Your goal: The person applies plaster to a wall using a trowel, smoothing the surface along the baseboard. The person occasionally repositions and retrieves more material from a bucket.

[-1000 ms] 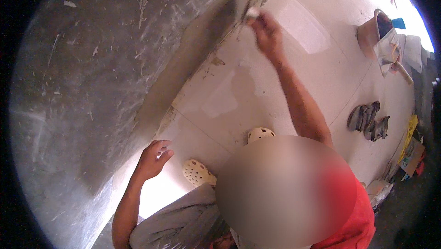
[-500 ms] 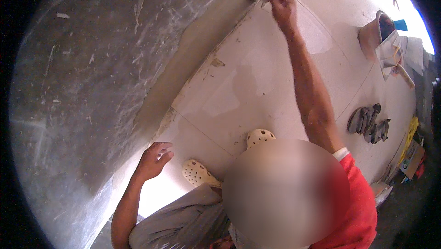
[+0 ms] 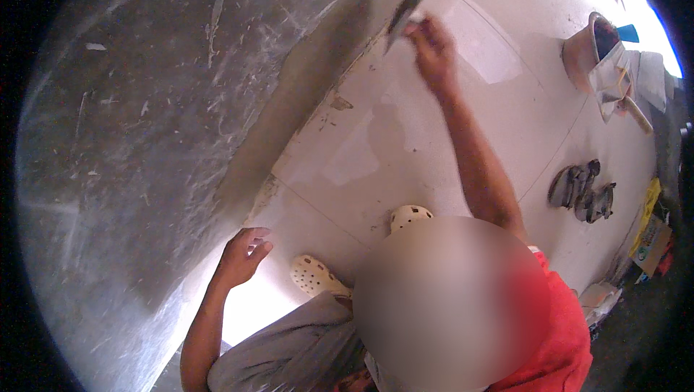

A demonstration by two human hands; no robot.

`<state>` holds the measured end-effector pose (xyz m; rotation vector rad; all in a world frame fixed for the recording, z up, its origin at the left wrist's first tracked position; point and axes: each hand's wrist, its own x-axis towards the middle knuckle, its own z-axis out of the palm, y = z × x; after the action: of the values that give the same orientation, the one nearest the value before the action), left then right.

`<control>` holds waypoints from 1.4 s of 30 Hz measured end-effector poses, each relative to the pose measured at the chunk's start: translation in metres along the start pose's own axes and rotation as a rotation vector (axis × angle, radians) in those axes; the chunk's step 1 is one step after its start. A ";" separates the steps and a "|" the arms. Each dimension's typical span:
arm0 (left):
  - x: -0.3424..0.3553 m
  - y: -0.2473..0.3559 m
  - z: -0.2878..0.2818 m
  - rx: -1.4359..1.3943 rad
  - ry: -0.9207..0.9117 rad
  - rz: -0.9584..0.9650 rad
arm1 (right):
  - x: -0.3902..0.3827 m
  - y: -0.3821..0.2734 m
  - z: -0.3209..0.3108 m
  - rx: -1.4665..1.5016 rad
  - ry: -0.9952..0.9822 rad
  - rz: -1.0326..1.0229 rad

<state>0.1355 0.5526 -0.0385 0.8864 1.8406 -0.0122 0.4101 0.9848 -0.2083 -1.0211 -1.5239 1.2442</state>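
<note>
My right hand (image 3: 436, 52) is closed round the handle of a plastering trowel (image 3: 405, 13), a flat blade slightly smeared by motion. The blade is held at the foot of the grey wall (image 3: 166, 117), beside the line where wall and floor meet. Along that line runs a smoother band of plaster (image 3: 289, 96). My left hand (image 3: 244, 256) holds nothing; its fingers are loosely bent with the thumb apart, close to the near end of the wall's lower edge. Whether its fingertips touch the wall I cannot tell.
Pale tiles cover the floor (image 3: 347, 208), with damp patches and crumbs of plaster by the wall. A bucket (image 3: 578, 59) with a blue thing at its rim stands at the far right. Dark sandals (image 3: 582, 193) lie nearer, and a cardboard box (image 3: 650, 242) sits at the right edge.
My right hand has come nearer along the foot of the wall with the trowel, down and slightly left in view. The left hand has hardly moved.
</note>
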 end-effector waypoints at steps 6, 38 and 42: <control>-0.008 -0.010 0.004 -0.015 -0.052 -0.066 | 0.126 0.026 -0.086 0.045 0.041 -0.073; -0.003 0.002 -0.006 -0.003 0.016 0.036 | -0.087 -0.003 0.062 -0.011 -0.106 -0.010; -0.012 -0.006 -0.002 -0.035 0.018 -0.017 | -0.002 0.021 -0.009 0.152 0.006 0.125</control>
<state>0.1324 0.5423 -0.0301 0.8491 1.8603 0.0171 0.4203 0.9887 -0.2280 -1.0314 -1.3552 1.4195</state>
